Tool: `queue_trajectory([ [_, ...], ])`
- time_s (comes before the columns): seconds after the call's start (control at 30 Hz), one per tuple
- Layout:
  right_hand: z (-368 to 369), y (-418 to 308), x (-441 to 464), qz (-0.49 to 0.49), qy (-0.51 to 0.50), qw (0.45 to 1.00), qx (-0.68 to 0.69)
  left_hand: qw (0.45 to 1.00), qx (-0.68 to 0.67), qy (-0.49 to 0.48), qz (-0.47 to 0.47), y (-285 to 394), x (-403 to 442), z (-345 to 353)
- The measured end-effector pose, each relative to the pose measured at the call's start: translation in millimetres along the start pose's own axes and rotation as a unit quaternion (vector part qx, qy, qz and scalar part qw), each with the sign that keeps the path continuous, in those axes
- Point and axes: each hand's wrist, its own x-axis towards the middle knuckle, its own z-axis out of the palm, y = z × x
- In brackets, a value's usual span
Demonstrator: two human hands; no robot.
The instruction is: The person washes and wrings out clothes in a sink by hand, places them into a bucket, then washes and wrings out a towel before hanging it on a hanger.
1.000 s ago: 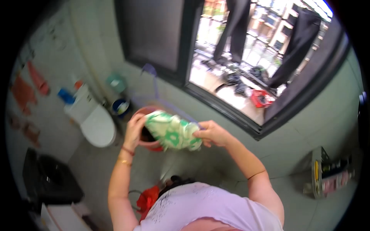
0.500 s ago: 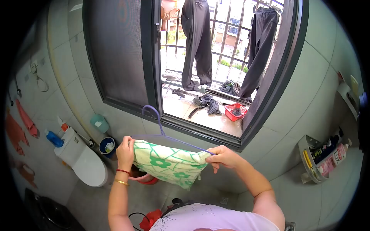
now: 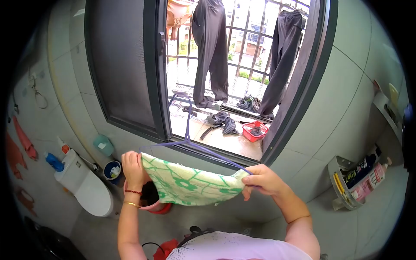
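Observation:
A white towel [image 3: 190,184] with a green flower and line pattern hangs folded over a purple clothes hanger [image 3: 208,151]. The hanger's hook points up, in front of the open window. At the towel's left end, my left hand [image 3: 132,168] is closed on its upper corner; the hanger's left end runs up to the same fingers. My right hand [image 3: 261,177] pinches the towel's right corner together with the hanger's right end. Between both hands the cloth is spread, its lower edge sagging. The fingertips of my left hand are partly hidden.
A dark-framed window [image 3: 158,86] opens onto a barred ledge with hanging trousers [image 3: 210,56] and a red basket [image 3: 255,131]. Below the towel stands a pink bucket [image 3: 158,206]. A toilet [image 3: 93,195] is at left, a corner shelf [image 3: 342,188] with bottles at right.
My hands have moved farther apart, and the towel is stretched wider along the hanger. The hanger's hook has risen and turned. My view has shifted slightly to the right.

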Motion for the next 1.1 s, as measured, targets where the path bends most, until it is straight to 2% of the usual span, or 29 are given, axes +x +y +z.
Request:
queue_trajectory([
  [0.13,-18,-16,-19,-0.024,0.021,0.999,-0.037,0.994,-0.105,0.012,-0.015,26,18,22],
  [0.17,-22,-21,-23,-0.027,0.026,0.998,-0.059,0.992,-0.119,-0.036,-0.002,20,18,32],
  [0.2,-24,-26,-28,-0.024,0.030,0.997,-0.063,0.992,-0.125,-0.036,-0.006,29,22,37],
  [0.27,-27,-33,-36,-0.040,0.071,0.991,-0.105,0.964,-0.266,0.010,-0.021,56,34,39],
  [0.33,-34,-36,-40,-0.057,0.062,0.990,-0.112,0.917,-0.398,-0.027,-0.012,74,44,48],
  [0.4,-35,-40,-42,-0.070,0.053,0.989,-0.119,0.925,-0.352,-0.135,-0.037,78,52,55],
  [0.43,-33,-44,-43,-0.078,0.094,0.986,-0.110,0.925,-0.368,-0.087,-0.022,76,55,71],
  [0.5,-32,-49,-38,-0.088,0.140,0.981,-0.099,0.927,-0.365,-0.082,-0.018,75,69,83],
  [0.57,-34,-51,-29,-0.128,0.267,0.931,-0.212,0.929,-0.361,-0.077,-0.002,77,92,90],
  [0.6,-37,-52,-24,-0.127,0.275,0.929,-0.210,0.925,-0.376,-0.061,0.000,75,103,97],
  [0.67,-50,-55,-14,-0.146,0.398,0.835,-0.350,0.920,-0.388,-0.058,0.001,76,127,99],
  [0.7,-55,-54,-12,-0.111,0.419,0.789,-0.434,0.921,-0.386,-0.053,0.016,75,138,101],
  [0.73,-56,-50,-7,-0.104,0.427,0.786,-0.435,0.930,-0.358,-0.065,0.044,71,148,103],
  [0.8,-55,-48,5,-0.210,0.458,0.631,-0.590,0.921,-0.382,-0.055,0.056,65,167,110],
  [0.83,-52,-51,5,-0.208,0.463,0.626,-0.592,0.925,-0.367,-0.083,0.046,59,175,114],
  [0.87,-50,-53,0,-0.165,0.401,0.807,-0.400,0.924,-0.371,-0.082,0.050,57,182,118],
  [0.9,-45,-56,1,-0.113,0.309,0.928,-0.176,0.916,-0.392,-0.074,0.048,55,191,123],
  [0.93,-37,-58,8,-0.118,0.313,0.926,-0.174,0.907,-0.412,-0.069,0.045,51,199,127],
  [1.0,-19,-63,20,-0.204,0.200,0.958,-0.013,0.907,-0.410,-0.076,0.055,46,216,136],
  [1.07,-11,-65,34,-0.197,0.219,0.954,-0.060,0.915,-0.387,-0.081,0.078,42,231,151],
  [1.1,-11,-63,39,-0.200,0.152,0.968,-0.017,0.923,-0.364,-0.089,0.088,42,235,159],
])
